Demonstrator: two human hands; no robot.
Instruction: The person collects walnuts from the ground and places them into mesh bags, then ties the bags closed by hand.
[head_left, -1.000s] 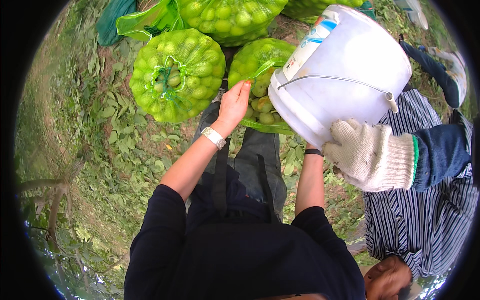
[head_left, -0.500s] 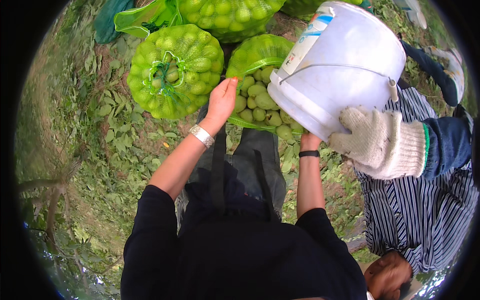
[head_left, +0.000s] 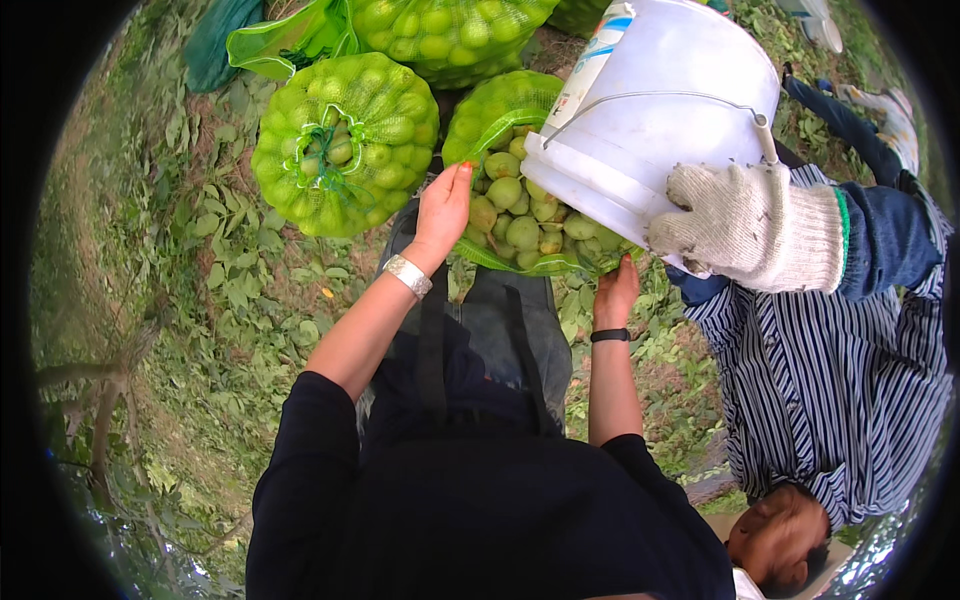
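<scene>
Open mesh sack (head_left: 503, 95), bright green, stands in front of the wearer's legs, its mouth spread toward them; round green fruits (head_left: 521, 233), some blotched brown, fill it, too many and too overlapped to count; the left hand (head_left: 441, 212) has thumb and fingers pinched narrow on the left side of its rim; the right hand (head_left: 615, 293) reaches up to the rim's lower right corner, and whether its fingers close on the mesh I cannot tell. One large white bucket (head_left: 670, 100) is tipped over the sack's right side, mouth toward the fruits; it bears one pale label (head_left: 597, 65) with blue shapes, the lettering too small to read; one wire handle with a pale grip crosses its side; one knitted glove (head_left: 760, 225), on a co-worker in a striped shirt (head_left: 830, 380), is against the bucket's lower edge. Three more green sacks of fruit show: one tied sack (head_left: 395, 140) to the left, two others behind; the wearer has one silver wristband (head_left: 408, 275) and one black wristband (head_left: 610, 335).
</scene>
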